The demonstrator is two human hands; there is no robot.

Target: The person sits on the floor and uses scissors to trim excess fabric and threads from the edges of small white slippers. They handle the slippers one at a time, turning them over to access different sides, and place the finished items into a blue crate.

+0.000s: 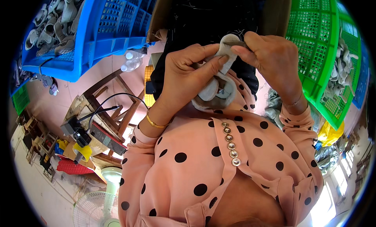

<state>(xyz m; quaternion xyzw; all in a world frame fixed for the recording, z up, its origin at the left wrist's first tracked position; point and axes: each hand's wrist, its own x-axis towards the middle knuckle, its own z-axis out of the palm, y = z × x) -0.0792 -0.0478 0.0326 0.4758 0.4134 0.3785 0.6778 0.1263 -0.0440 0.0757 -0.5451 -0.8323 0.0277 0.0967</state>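
Note:
A small pale grey shoe upper is held up in front of my chest, its rounded opening toward me and a narrow tongue-like end pointing away. My left hand pinches that narrow part between thumb and fingers. Closed around a small dark metal blade, my right hand holds it across the far tip of the upper. Whether the blade is a knife or part of snips I cannot tell, as the fingers cover its handle. Fine loose threads stick out near the tip.
A blue plastic crate with several shoe uppers stands at the far left. Green crates with more pieces stand at the right. Dark cloth with thread scraps covers my lap. A wooden stool, clear bottles and a fan are left.

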